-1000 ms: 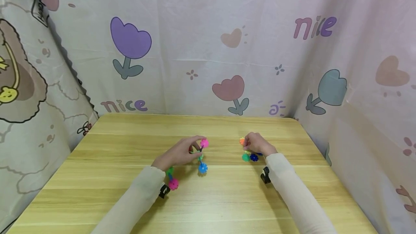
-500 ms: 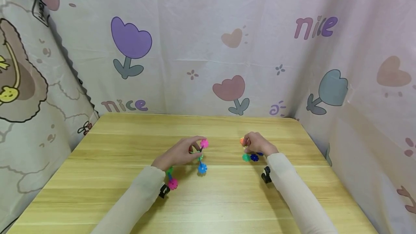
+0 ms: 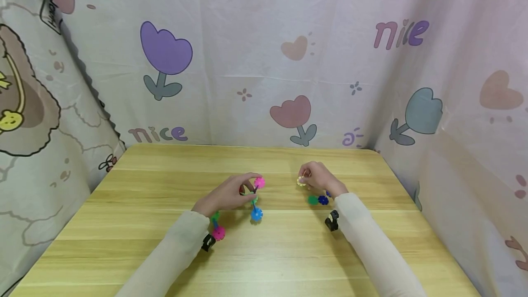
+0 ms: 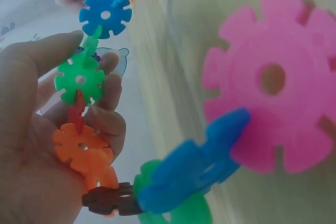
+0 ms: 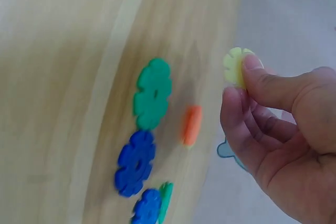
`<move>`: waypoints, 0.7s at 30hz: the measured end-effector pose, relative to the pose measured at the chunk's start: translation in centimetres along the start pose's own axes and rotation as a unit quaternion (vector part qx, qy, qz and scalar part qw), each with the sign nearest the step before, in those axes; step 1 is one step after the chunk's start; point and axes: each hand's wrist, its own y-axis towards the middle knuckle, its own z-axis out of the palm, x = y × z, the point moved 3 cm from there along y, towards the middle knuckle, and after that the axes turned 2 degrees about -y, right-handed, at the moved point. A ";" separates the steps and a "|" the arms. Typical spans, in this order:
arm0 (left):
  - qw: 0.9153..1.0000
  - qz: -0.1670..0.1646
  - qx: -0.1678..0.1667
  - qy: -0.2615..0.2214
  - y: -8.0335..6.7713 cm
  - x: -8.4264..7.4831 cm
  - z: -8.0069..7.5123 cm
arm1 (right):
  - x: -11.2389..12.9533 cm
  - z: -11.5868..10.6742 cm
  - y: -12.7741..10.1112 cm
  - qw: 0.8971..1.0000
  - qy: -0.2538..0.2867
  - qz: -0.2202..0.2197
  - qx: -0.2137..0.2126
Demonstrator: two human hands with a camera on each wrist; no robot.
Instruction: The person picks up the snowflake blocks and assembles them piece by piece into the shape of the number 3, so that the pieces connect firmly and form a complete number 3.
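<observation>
My left hand holds a chain of interlocking notched plastic discs. In the left wrist view, the thumb and fingers are around its green disc. A blue disc sits beyond the fingertips, and an orange disc lies against the palm side. The chain continues through brown, green and blue pieces to a pink disc close to the camera. Over the table at the right, my right hand pinches a pale yellow notched disc between thumb and fingertip.
Loose discs lie below the right hand: a green disc, a dark blue disc, another blue disc and an orange disc. The wooden table meets a printed curtain at the back.
My right hand has moved slightly left and back from the loose discs, with the yellow disc now showing at its fingertips. The left hand and its chain have stayed nearly still.
</observation>
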 end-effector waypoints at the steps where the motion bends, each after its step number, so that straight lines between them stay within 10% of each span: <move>1: 1.000 0.000 0.000 0.001 0.0 0.0 0.0 | 0.2 0.0 0.1 1.000 0.008 -0.001 0.000; 21: 1.000 0.008 0.002 -0.005 0.1 -0.2 0.0 | 4.5 0.7 0.8 0.995 0.056 -0.081 -0.012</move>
